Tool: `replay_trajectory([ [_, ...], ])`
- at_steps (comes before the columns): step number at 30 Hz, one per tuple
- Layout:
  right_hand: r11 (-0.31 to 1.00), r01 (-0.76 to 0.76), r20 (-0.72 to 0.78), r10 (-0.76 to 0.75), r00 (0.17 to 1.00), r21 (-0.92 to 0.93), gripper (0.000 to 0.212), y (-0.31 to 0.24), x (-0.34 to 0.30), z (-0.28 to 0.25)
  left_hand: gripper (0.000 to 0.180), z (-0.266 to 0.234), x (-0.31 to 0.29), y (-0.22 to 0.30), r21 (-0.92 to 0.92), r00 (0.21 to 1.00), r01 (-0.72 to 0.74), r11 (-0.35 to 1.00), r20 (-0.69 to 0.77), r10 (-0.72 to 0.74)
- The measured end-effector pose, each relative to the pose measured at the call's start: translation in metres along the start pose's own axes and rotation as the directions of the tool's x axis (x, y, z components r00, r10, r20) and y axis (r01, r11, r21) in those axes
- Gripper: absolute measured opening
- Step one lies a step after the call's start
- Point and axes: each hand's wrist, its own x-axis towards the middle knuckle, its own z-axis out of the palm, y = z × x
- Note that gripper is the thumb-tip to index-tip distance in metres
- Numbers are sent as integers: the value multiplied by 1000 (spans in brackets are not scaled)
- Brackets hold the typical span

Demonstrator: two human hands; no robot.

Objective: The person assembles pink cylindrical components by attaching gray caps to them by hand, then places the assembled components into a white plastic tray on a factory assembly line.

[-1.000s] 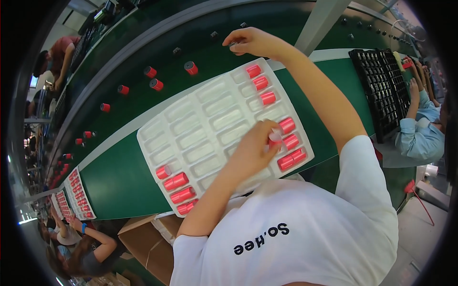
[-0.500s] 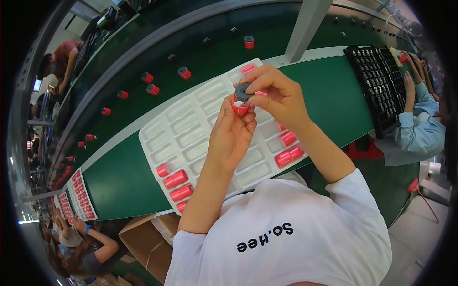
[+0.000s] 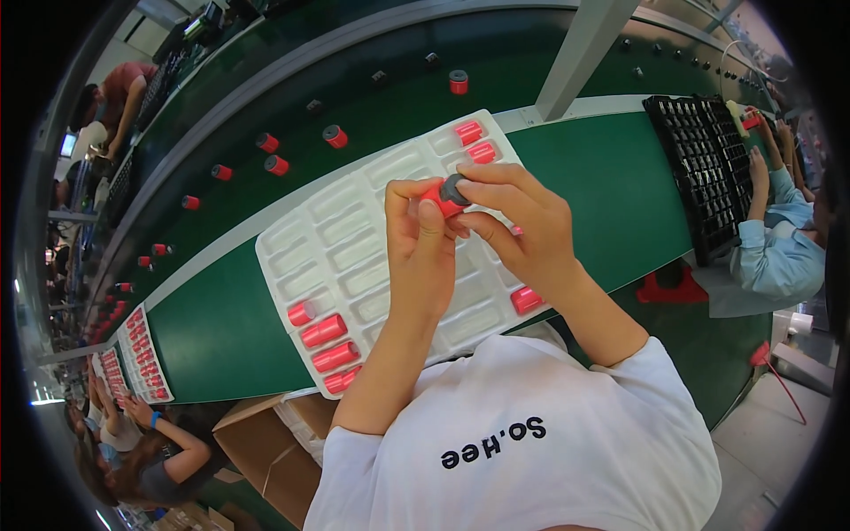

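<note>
Above a white moulded tray, my two hands meet around one small part. My left hand is closed on its red cylindrical body. The fingers of my right hand pinch the dark grey round cap, which sits against the top of the red body. Whether the cap is fully seated cannot be seen, as fingers cover part of the joint. Red pieces lie in slots at the tray's near left, and a few more red pieces lie in the far right slots.
Beyond the tray, a dark green belt carries several red cylinders with grey tops. A metal post rises behind the tray. A black compartment tray stands on the right near a co-worker's blue sleeve. An open cardboard box is below left.
The grey cap has come down onto the red body, and both hands have closed in around it. The parts on the belt have shifted slightly left in view.
</note>
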Motion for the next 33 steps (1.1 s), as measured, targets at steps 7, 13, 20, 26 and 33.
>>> replay_trajectory([
  [7,980,-169,37,167,985,103,19,35,-9,9,20,-11,12,-16,162,996,91,983,-33,-87],
  [13,931,-141,-68,126,990,-335,20,149,72,7,35,-9,59,-38,918,951,-252,305,178,251],
  [20,650,-113,204,392,897,-751,19,229,98,34,36,-18,114,-63,936,939,-302,-181,325,113],
  [26,791,-7,334,266,904,-612,22,197,164,82,34,-22,129,-51,932,939,-343,-121,343,-18],
  [33,840,378,800,105,591,-390,28,225,195,189,34,-36,139,-43,983,983,-181,35,179,30],
])
